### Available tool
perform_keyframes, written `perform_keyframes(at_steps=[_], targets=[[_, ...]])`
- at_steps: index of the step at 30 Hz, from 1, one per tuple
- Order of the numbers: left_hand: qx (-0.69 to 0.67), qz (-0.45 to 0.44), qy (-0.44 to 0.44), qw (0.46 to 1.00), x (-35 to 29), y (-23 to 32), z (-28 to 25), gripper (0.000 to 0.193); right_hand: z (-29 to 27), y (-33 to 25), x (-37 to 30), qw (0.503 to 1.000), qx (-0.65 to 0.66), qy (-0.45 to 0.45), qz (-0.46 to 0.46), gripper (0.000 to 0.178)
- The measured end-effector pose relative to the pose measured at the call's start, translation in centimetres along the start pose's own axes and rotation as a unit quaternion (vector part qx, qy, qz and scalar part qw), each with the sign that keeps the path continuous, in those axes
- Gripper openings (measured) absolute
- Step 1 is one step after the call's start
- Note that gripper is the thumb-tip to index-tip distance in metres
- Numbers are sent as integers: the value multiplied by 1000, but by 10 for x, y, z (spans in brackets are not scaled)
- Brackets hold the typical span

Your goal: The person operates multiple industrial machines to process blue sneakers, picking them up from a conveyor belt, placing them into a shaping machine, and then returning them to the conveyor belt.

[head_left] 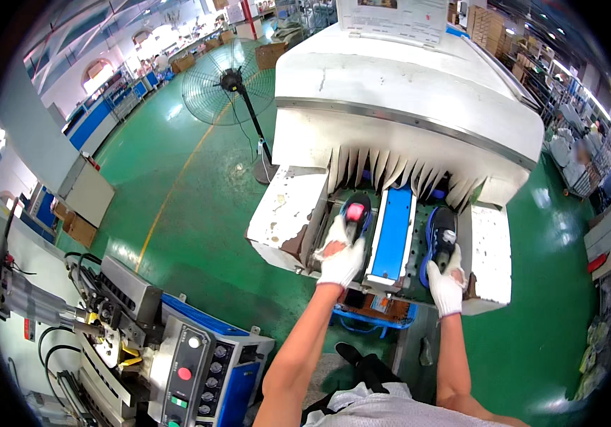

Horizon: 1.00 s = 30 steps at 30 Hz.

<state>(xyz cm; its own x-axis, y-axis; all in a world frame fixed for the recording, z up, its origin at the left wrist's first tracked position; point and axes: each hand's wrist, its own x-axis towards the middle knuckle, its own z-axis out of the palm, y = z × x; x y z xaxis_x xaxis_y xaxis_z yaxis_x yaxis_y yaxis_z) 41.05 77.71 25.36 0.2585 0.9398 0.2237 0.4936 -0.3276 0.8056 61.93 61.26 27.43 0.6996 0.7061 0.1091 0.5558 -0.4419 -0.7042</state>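
My left hand [341, 262], in a white work glove, grips the near end of a dark shoe [361, 202] with a blue edge and a pink-red patch on top. My right hand [448, 286], gloved alike, holds the near end of a second dark shoe [444, 222] with a blue sole edge and a grey patch. Both shoes lie toe-away in the two lanes at the mouth of a white machine [398, 78], one on each side of a blue strip [394, 231]. The gloves hide the shoes' near ends.
Pale strip curtains [384, 167] hang across the machine's opening, with blue-edged things partly visible behind them. A standing fan [231, 80] is at the far left. Near left stands another machine with a button panel [190, 373]. A blue-rimmed tray [391, 313] sits below the opening.
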Motion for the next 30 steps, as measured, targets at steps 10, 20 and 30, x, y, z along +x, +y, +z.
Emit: perform_keyframes(at_steps=[10, 20, 30], targets=[[19, -2, 72, 997, 3, -31, 39, 77, 65, -33, 93, 962, -64, 123, -233, 66], [129, -648, 284, 695, -666, -115, -87, 40, 251, -24, -219, 654, 52, -713, -246, 50], [142, -710, 684, -92, -989, 195, 180, 82, 266, -2, -380, 385, -301, -610, -623, 50]])
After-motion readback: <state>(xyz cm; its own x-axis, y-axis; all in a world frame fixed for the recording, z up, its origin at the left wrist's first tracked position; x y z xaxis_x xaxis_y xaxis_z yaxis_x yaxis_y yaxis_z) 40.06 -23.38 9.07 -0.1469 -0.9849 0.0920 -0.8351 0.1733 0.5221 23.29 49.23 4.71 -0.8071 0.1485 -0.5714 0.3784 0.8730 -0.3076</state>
